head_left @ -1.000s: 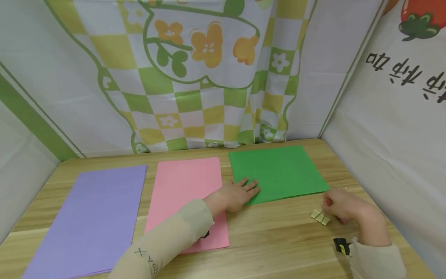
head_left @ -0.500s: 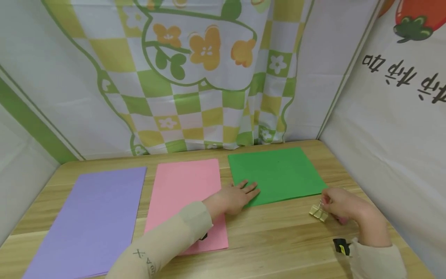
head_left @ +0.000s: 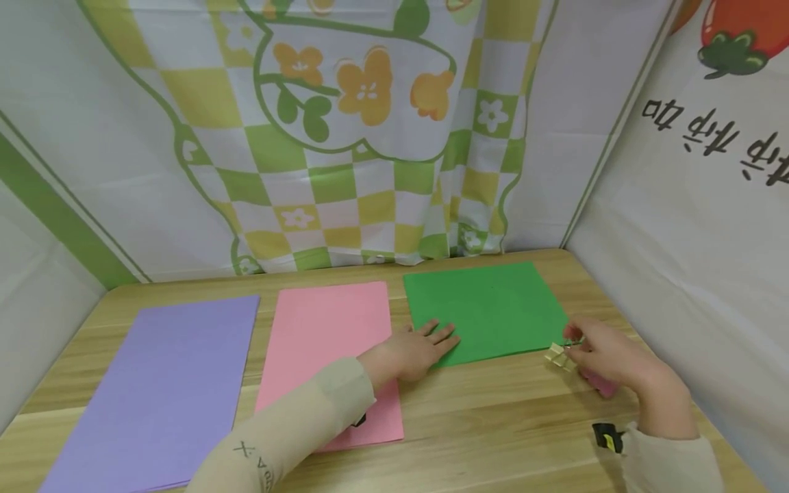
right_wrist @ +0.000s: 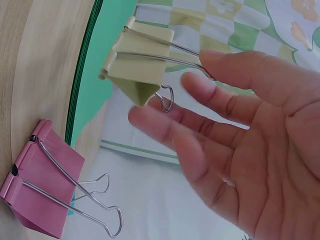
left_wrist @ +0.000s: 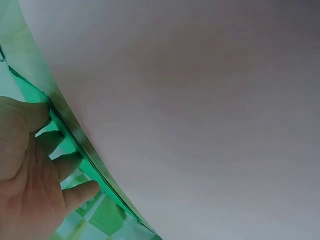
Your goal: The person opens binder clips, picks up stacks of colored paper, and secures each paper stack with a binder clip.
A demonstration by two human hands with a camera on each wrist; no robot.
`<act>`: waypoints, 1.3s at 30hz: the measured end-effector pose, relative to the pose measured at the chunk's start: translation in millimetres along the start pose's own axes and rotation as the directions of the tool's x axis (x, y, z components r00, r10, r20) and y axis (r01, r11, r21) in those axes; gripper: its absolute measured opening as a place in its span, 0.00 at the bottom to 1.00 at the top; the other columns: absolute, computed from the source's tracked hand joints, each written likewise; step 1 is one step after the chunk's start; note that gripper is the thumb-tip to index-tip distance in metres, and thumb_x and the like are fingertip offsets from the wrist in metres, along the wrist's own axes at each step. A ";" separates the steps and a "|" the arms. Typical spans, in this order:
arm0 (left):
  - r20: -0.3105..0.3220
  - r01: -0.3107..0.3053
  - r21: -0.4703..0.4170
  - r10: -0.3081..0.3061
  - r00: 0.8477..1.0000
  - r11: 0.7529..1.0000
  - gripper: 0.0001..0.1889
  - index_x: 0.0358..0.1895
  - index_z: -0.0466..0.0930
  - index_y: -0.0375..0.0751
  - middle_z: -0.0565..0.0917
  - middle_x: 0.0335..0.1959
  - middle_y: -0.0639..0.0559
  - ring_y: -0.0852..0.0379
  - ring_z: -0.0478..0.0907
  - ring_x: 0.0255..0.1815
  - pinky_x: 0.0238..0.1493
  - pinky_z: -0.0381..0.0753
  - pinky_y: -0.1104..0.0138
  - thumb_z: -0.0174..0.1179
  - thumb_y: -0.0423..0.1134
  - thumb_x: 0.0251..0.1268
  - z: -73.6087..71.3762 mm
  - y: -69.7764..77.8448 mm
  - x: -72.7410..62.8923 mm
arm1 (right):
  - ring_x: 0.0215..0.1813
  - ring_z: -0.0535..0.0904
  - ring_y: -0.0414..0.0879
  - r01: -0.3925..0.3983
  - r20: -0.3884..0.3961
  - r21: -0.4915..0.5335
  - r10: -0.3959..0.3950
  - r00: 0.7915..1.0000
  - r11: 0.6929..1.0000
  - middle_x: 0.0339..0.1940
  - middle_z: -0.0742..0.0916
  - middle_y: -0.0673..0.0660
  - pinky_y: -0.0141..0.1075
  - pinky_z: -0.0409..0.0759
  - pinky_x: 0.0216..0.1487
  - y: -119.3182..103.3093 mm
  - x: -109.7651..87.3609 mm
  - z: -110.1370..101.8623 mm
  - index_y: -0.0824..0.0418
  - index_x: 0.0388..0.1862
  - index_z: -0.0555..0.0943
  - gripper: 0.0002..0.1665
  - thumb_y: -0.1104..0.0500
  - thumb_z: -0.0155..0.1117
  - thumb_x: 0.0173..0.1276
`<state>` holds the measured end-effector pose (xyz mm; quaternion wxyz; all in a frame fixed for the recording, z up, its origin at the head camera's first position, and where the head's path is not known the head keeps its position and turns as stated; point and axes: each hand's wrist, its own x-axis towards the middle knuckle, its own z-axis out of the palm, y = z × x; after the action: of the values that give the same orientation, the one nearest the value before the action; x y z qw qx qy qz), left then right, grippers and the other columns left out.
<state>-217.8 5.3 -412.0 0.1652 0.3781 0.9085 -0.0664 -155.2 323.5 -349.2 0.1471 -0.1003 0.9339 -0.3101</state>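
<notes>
My left hand [head_left: 419,349] lies with spread fingers on the near left corner of a stack of green paper [head_left: 487,308]. In the left wrist view those fingers [left_wrist: 75,192] reach over the green edge. At the stack's near right corner, my right hand [head_left: 607,352] holds a pale yellow binder clip [head_left: 559,357] by its wire handles. The right wrist view has the thumb on one handle of the yellow clip [right_wrist: 142,52], its other handle by the fingers. Below that hand a pink binder clip [right_wrist: 47,177] stands on the table, partly hidden by the hand in the head view.
Pink paper [head_left: 327,322] lies under the left forearm, with purple paper [head_left: 166,383] farther left. A small black item [head_left: 607,437] shows beside the right cuff. A checked curtain [head_left: 357,192] hangs behind the wooden table [head_left: 481,431], and a white cloth wall [head_left: 690,260] bounds the right side.
My right hand has moved slightly up and away with the yellow binder clip, closer to the green paper's corner. More of the pink clip shows beneath it. The left hand stays put.
</notes>
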 end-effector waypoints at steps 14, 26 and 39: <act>0.010 0.013 0.019 -0.013 1.000 1.000 0.38 0.81 0.42 0.61 0.42 0.83 0.60 0.51 0.40 0.84 0.78 0.56 0.47 0.46 0.29 0.75 0.3 5.7 -4.6 | 0.46 0.84 0.58 0.090 -0.097 -0.240 -0.116 0.989 0.967 0.51 0.84 0.73 0.52 0.83 0.47 1.8 0.2 -3.7 0.79 0.55 0.75 0.26 0.64 0.68 0.64; -0.012 -0.002 0.062 0.003 1.000 0.998 0.34 0.81 0.44 0.63 0.44 0.83 0.58 0.51 0.44 0.83 0.77 0.59 0.47 0.44 0.35 0.79 2.8 9.1 -10.3 | 0.47 0.84 0.57 0.124 -0.133 -0.151 -0.144 0.981 0.981 0.48 0.84 0.66 0.43 0.83 0.43 -2.5 2.8 -2.5 0.71 0.54 0.70 0.22 0.67 0.67 0.65; -0.033 0.006 0.128 -0.002 0.999 0.992 0.32 0.80 0.46 0.63 0.47 0.83 0.58 0.51 0.47 0.83 0.75 0.62 0.45 0.44 0.38 0.80 5.0 18.8 -19.9 | 0.47 0.83 0.56 0.169 -0.200 -0.145 -0.196 0.960 0.975 0.48 0.84 0.67 0.36 0.84 0.43 -4.1 1.2 -2.5 0.74 0.58 0.68 0.26 0.67 0.67 0.66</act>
<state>-190.1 4.2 -409.6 0.1257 0.3873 0.9056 -0.1188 -156.8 321.3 -345.0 0.0100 -0.1615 0.9488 -0.2714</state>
